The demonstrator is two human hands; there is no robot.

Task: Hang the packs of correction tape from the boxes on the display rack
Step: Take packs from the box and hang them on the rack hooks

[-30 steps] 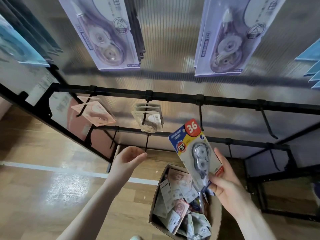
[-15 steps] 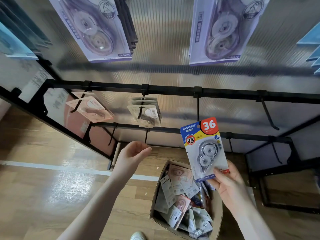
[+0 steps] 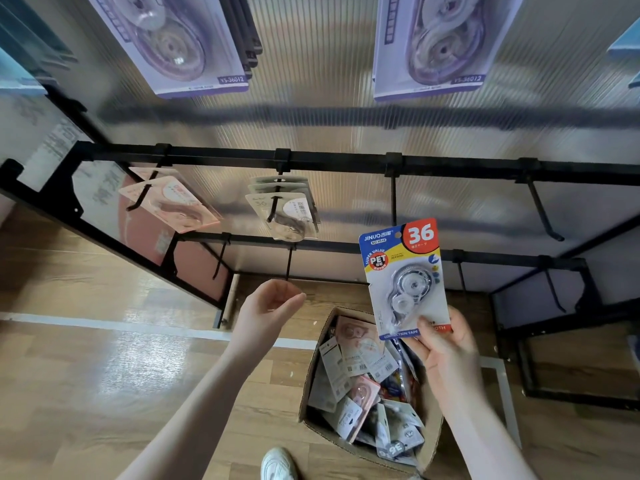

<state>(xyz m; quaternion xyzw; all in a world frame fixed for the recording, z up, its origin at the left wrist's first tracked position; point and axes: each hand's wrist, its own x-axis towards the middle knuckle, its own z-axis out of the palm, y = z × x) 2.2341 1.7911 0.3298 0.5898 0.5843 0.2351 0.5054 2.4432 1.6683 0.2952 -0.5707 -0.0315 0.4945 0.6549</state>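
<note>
Overhead, the display rack (image 3: 346, 161) is seen above an open box (image 3: 429, 434) of packs. A blue-and-red pack of correction tape (image 3: 405, 282) is pinched upright at its lower edge by the right hand (image 3: 446, 351); the left hand (image 3: 266, 313) is held apart, fingers loosely curled, empty.

My right hand (image 3: 446, 355) covers the lower right corner of the pack (image 3: 405, 278), so part of its bottom lettering is lost. The purple packs (image 3: 180, 46) at the top are cut off by the frame's upper edge. The box (image 3: 429, 441) hides its deeper packs, and their print is too small to read.
</note>
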